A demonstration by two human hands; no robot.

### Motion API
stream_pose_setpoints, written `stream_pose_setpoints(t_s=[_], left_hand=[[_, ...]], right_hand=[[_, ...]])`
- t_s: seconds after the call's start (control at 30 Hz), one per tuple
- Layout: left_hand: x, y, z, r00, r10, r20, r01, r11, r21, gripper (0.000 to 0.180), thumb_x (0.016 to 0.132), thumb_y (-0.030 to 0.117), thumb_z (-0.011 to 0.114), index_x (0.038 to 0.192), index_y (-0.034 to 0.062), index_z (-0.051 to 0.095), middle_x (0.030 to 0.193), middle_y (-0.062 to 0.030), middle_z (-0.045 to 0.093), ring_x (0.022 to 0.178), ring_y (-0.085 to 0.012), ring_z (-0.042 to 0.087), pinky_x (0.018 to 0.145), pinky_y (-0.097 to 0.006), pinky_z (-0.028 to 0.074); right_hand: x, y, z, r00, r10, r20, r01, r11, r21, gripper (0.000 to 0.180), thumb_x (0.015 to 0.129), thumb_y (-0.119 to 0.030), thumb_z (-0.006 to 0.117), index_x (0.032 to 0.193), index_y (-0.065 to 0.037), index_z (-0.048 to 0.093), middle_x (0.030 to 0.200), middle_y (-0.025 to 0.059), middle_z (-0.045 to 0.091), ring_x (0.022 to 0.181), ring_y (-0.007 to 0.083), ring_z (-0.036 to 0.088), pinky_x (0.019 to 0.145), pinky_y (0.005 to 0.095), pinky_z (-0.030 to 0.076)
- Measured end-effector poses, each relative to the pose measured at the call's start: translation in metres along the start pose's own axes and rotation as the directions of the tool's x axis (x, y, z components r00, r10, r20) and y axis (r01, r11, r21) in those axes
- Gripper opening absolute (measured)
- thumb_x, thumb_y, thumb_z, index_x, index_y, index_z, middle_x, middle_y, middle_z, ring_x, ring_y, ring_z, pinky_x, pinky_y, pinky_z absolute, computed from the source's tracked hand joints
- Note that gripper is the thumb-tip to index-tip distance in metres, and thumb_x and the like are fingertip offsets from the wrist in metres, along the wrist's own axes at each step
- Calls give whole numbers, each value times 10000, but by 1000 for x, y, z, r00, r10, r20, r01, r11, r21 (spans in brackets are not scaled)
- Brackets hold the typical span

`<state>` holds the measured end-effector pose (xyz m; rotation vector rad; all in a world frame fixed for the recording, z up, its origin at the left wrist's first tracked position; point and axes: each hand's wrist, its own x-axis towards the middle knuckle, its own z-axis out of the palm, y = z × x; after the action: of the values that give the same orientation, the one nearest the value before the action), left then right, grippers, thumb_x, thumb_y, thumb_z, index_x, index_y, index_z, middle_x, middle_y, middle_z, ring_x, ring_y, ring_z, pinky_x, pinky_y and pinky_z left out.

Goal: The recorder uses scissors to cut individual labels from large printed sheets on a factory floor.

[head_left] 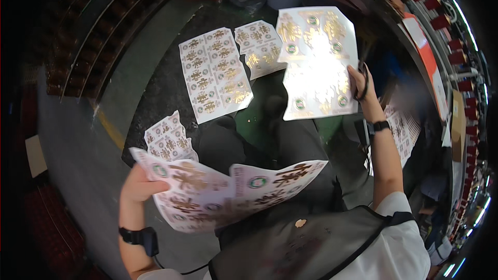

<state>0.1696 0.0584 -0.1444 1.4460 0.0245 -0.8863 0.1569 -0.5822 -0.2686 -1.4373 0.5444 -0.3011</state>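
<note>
Holding, in a left grip [141, 183] closed thumb-over-edge, a curling white sheet [207, 197] with gold print, bowed over the lap [316, 189]. Holding up, in a right grip [364, 85] closed on its right edge, a second, flatter sheet [319, 62] (its middle lost in glare), with a black loop [367, 79] against the fingers. Facing three more printed sheets [215, 72], spread ahead and leftward on a dark surface [168, 91].

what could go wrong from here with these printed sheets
The bowed gold-printed sheet might crease, since the left grip pinches only one end and it curves away.
The glare-lit gold-printed sheet could tilt or slip, held by the right grip at one edge.
The small ragged-edged sheet lies near the dark table's edge and might get knocked off.
</note>
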Motion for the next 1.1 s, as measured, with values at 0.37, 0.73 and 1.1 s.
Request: stream_pose_setpoints(t_s=[0.37, 0.73, 1.1], left_hand=[[-33, 82, -218, 762, -353, -544, 529, 823, 206, 378, 743, 43, 706, 1102, -8, 601, 1001, -64, 667, 884, -167, 642, 803, -306, 511], [137, -168, -259, 590, -798, -124, 247, 32, 968, 216, 661, 134, 707, 842, 18, 704, 826, -197, 675, 778, -341, 668, 682, -413, 517], [259, -265, -220, 728, -670, -148, 159, -45, 986, 177, 686, 118, 675, 846, 46, 696, 841, -164, 668, 873, -321, 646, 739, -422, 503]], right_hand=[[250, 157, 148, 955, 238, 178, -198, 955, -219, 326, 816, -147, 689, 1062, 5, 537, 912, 103, 638, 785, 172, 606, 717, 316, 504], [379, 321, 100, 861, 481, 166, -445, 870, -215, 309, 902, -312, 572, 1085, -64, 549, 736, 24, 552, 618, 153, 525, 546, 300, 445], [395, 323, 117, 996, -37, -77, -61, 317, -946, 370, 928, -258, 386, 1244, -161, 552, 1116, 138, 637, 1040, 286, 606, 885, 383, 454]])
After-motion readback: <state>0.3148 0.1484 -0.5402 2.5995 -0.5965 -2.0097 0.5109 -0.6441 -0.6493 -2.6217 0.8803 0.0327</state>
